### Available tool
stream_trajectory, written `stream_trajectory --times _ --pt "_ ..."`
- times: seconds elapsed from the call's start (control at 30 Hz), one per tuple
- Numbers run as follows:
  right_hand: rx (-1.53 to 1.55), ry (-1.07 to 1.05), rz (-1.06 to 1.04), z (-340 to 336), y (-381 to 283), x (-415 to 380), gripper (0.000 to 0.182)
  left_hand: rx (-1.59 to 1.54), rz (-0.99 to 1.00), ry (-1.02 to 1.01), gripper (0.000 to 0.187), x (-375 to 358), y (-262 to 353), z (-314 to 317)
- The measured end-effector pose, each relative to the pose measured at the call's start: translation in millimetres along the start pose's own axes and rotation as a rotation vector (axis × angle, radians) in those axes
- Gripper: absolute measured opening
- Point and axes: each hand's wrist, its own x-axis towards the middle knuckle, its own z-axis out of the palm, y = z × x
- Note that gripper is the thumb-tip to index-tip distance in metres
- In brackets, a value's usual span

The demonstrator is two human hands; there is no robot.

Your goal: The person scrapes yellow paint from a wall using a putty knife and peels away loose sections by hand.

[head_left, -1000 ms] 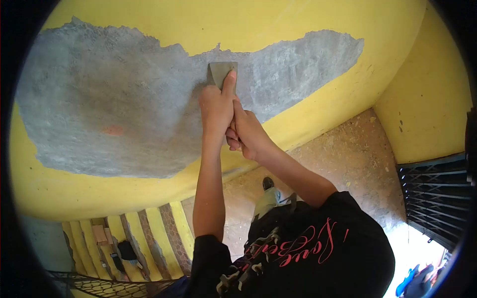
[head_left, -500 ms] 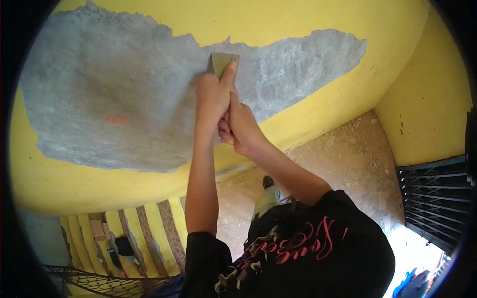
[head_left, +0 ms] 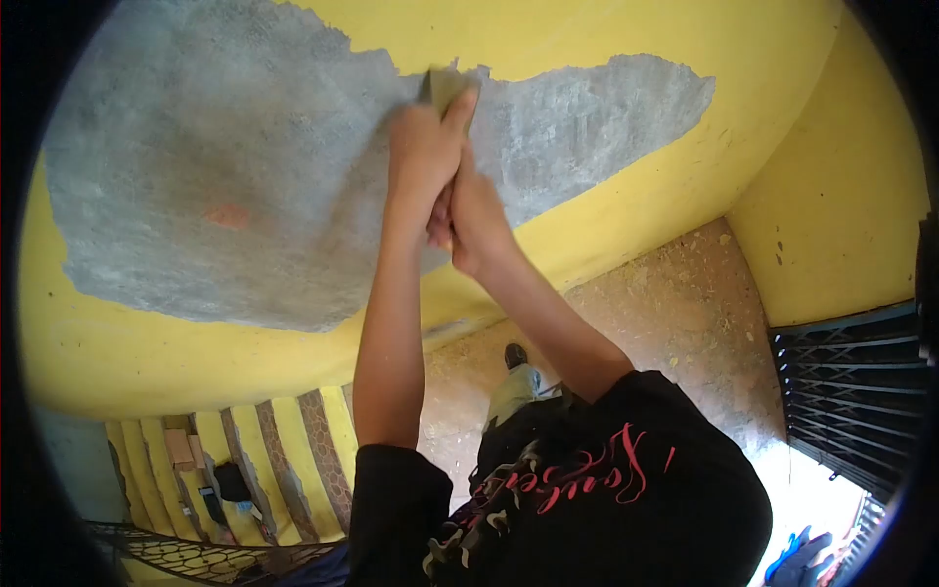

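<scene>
A flat putty knife (head_left: 445, 90) is pressed to the wall, its wide blade at the ragged upper edge of a bare grey patch (head_left: 245, 147). My left hand (head_left: 424, 147) grips it close to the blade, with the thumb stretched along the tool. Just below, my right hand (head_left: 481, 217) is closed around the lower part of the tool, its fingers curled. The handle is hidden by both hands. Yellow paint (head_left: 548, 34) borders the grey patch above and below. Both hands and the blade are slightly blurred.
Below the wall lies a brown floor (head_left: 675, 293) strewn with flakes. Yellow-edged steps (head_left: 284, 460) are at lower left, with a dark object (head_left: 232, 481) on them and a metal railing (head_left: 196, 548) beside them. A dark folding gate (head_left: 851, 382) stands at right, near a bright opening.
Both hands and the putty knife have moved up the wall, bringing the blade to the yellow paint's edge. That edge now has a notch beside the blade. The view has shifted slightly.
</scene>
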Motion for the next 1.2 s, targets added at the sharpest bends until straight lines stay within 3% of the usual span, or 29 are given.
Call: stream_trajectory --times 0.1,0.13,0.23,0.33,0.5,0.6,0.7,0.77,0.8,0.93,1.0,1.2 --pt "-0.083 0.037 0.07 -9.5 -0.3 2.1 0.056 -0.056 0.071 0.047 0.067 4.0 -19.2 14.4" --pt "-0.083 0.061 0.002 -10.0 -8.4 6.8 0.055 0.054 0.135 0.087 0.068 15.1 -11.4 18.1" --pt "0.083 0.0 -0.037 -4.8 -12.7 2.9 0.057 0.043 0.063 -0.016 0.068 4.6 18.0 6.0" --pt "0.016 0.02 0.057 -7.6 8.5 2.5 0.056 0.033 0.091 0.027 0.066 -0.7 -15.3 11.5" --pt "0.052 0.038 0.042 -5.5 -11.0 -0.6 0.054 0.033 0.067 -0.031 0.066 10.0 5.3 16.5" --pt "0.114 0.073 0.001 -6.5 8.2 7.7 0.053 0.148 0.168 0.002 0.066 15.8 -19.3 19.1" --pt "-0.041 0.105 0.015 -21.9 -6.0 9.0 0.05 0.14 0.194 0.019 0.065 19.5 -8.3 36.2" --pt "0.048 0.074 -0.209 -24.8 -35.5 13.9 0.057 0.067 0.255 0.019 0.064 25.5 37.1 48.3" --pt "0.097 0.066 -0.164 -26.6 -36.9 16.7 0.046 0.134 0.258 0.043 0.063 32.4 34.4 54.7" --pt "0.002 0.094 -0.021 -40.8 -9.6 4.1 0.047 0.109 0.249 -0.008 0.064 9.9 -2.2 48.8" --pt "-0.029 0.075 0.034 -41.9 -8.9 -2.8 0.048 -0.115 0.006 -0.067 0.058 -13.4 -5.7 40.5" --pt "-0.08 0.059 0.125 -39.8 -9.0 0.5 0.048 -0.427 -0.104 -0.106 0.054 -18.4 -16.6 43.5"
